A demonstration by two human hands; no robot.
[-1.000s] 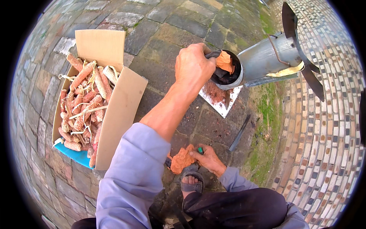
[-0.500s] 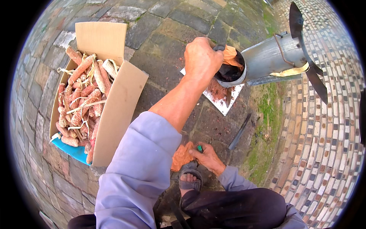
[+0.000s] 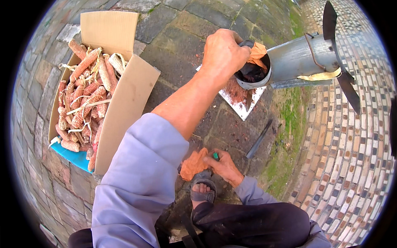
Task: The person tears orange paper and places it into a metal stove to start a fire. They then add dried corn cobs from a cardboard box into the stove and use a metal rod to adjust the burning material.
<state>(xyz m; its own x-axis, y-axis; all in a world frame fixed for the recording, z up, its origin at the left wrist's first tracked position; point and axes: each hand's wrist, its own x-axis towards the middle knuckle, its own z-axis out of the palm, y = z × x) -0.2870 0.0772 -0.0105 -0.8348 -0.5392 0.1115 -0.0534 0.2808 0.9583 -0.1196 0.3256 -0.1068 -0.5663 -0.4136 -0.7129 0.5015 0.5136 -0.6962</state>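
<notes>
My left hand (image 3: 225,53) is closed on crumpled dark and orange paper (image 3: 257,53) at the mouth of a grey metal cylinder stove (image 3: 306,58), which lies tilted with black fins at its far end and a pale strip on its side. Below the mouth is a white plate (image 3: 257,99) with reddish-brown debris. Lower down, my right hand (image 3: 225,167) is closed on a small green lighter (image 3: 215,156), beside and touching crumpled orange paper (image 3: 192,164) above my sandalled foot (image 3: 202,188).
At left, an open cardboard box (image 3: 122,115) on a blue base holds several dried corn cobs (image 3: 89,89). A dark metal strip (image 3: 258,139) lies on the stone paving (image 3: 178,49). Green moss borders cobbled ground (image 3: 339,165) on the right.
My left hand and the paper in it have moved up and slightly right along with the stove's mouth. My right hand has shifted slightly up, still holding the lighter.
</notes>
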